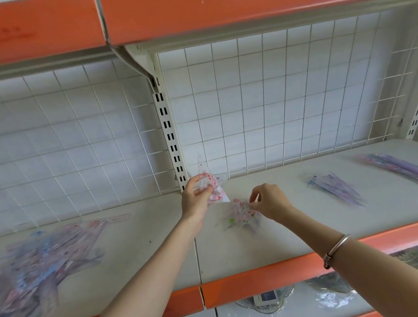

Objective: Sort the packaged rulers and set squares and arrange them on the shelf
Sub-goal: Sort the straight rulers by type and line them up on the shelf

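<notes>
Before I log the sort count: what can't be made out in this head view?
Head view only:
Left pile: blurred and cut off by the left edge; packets cannot be counted.
Patterned packet pinched by the right hand: blurred, fingers cover a corner; shape unclear.
Set square in the left hand: print too small to read.
Purple packets: blurred, cut off by the right edge.
Lower-shelf goods: half hidden by the orange shelf lip.

A shop: an orange-edged display shelf (266,276) with a wire-grid back panel (273,94) and slotted upright (168,129) behind it, packaged stationery (40,261) lying on it.
</notes>
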Action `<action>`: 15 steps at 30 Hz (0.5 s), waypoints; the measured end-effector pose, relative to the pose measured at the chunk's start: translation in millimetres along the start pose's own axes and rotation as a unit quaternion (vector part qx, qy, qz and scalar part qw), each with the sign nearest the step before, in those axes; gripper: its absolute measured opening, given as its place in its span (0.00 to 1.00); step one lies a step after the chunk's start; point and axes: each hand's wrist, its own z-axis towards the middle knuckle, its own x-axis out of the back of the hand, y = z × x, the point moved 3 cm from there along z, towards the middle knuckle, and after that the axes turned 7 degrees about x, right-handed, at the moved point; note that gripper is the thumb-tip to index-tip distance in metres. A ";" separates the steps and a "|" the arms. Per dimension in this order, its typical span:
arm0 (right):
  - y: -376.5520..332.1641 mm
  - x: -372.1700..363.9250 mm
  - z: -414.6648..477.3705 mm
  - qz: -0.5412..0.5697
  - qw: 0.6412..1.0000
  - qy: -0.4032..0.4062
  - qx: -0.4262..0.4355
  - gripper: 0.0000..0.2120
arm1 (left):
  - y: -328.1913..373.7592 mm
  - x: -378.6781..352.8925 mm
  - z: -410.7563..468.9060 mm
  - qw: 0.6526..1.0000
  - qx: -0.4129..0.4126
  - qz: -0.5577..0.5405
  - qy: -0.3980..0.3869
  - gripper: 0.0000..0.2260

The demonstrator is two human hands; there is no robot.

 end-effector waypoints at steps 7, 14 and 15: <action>-16.0 12.6 1.4 0.020 0.999 0.037 0.029 0.10 | 0.1 -5.3 -1.2 0.999 0.000 0.005 -0.032 0.15; -20.0 10.7 4.5 0.103 0.993 0.045 0.020 0.10 | 4.6 -12.5 -8.0 0.999 0.013 -0.014 -0.045 0.16; -20.7 10.5 4.0 0.129 0.991 0.043 0.019 0.11 | 4.7 -13.9 -8.5 0.998 0.016 -0.018 -0.050 0.17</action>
